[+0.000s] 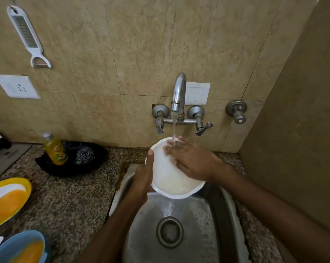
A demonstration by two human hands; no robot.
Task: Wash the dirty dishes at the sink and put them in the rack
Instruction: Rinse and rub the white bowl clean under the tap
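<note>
A white bowl (168, 179) is held tilted over the steel sink (196, 224), under water running from the wall tap (178, 95). My left hand (143, 179) grips its left rim, thumb on the edge. Inside the bowl, my right hand (190, 160) lies flat with straight fingers in the stream. Water spills from the bowl's lower rim toward the drain (169, 232).
On the granite counter to the left stand a yellow plate (6, 200), a blue dish (20, 247), and a black tray (96, 164) holding a yellow soap bottle (55, 149) and a steel scrubber (84, 154). A peeler (27, 37) hangs on the wall. A side wall closes the right.
</note>
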